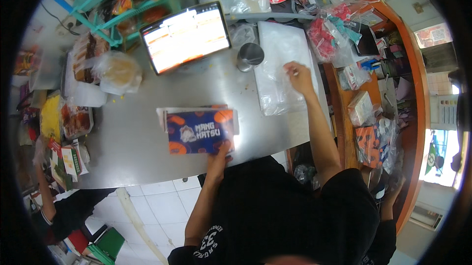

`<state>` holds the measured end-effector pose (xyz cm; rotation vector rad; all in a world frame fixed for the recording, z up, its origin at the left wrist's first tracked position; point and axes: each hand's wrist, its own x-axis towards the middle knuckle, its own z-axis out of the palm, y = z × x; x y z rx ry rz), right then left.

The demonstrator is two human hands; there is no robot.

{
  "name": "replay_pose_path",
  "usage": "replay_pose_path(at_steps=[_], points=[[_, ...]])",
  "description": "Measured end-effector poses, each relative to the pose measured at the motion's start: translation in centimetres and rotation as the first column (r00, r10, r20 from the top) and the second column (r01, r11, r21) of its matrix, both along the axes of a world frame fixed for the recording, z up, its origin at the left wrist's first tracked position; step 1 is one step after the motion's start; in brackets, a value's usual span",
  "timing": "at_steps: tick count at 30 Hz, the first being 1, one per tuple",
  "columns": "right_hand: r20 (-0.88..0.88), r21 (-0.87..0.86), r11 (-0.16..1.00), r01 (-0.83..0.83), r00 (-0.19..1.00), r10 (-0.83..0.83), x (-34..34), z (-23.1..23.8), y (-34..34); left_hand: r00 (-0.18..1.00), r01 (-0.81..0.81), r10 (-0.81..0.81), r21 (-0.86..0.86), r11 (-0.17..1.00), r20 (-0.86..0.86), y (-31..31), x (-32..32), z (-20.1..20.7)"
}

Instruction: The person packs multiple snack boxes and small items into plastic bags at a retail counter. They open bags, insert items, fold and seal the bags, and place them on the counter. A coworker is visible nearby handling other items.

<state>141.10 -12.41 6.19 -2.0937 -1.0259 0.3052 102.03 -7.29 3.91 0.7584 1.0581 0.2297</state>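
Observation:
My left hand (220, 161) grips the near right edge of a blue and orange printed box (194, 139), its fingers wrapped round that edge. White and brown edges of other pieces show behind the box. At the right of the steel table lies a stack of clear plastic bags (275, 90). Over this stack my right hand (299, 76) is closed in a pinch, apparently on the thin film of a plastic bag; the film is hard to make out. A dark metal cup (250, 57) stands against the stack's left edge, near my right hand.
A lit tablet (187, 36) leans at the back of the steel table (132, 142). A teal rack (118, 4) and food containers (76, 117) stand at the left. Wooden shelves (361, 142) with wrapped goods line the right. Other people's arms (46, 194) show at both sides.

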Motion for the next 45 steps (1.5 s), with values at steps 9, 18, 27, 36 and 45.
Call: replay_pose_path(at_steps=[9, 18, 27, 36, 45], points=[[0.294, -0.208, 0.962, -0.176, 0.927, 0.233, 8.8, -3.4, 1.1, 0.976, 0.218, -0.216, 0.111, 0.97, -0.035, 0.4, 4.0, 3.1], [0.335, -0.144, 0.988, -0.053, 0.937, 0.099, 8.8, -4.8, 0.1, 0.934, 0.343, -0.349, 0.09, 0.935, 0.069, -0.1, 1.3, 3.4], [0.449, 0.206, 0.97, 0.129, 0.868, -0.211, 5.3, 6.5, 0.9, 0.703, 0.635, -0.705, 0.366, 0.68, 0.092, 2.9, -2.9, 6.1], [-0.46, 0.335, 0.917, 0.216, 0.887, -0.041, -7.9, 26.3, -4.8, 0.316, 0.494, -0.422, 0.232, 0.838, 0.85, 0.5, 11.5, 9.3], [-0.202, 0.438, 0.897, 0.06, 0.979, 0.033, -8.6, 19.6, -10.9, 0.618, 0.275, -0.304, 0.164, 0.948, 0.725, 4.5, 5.0, 11.7]])
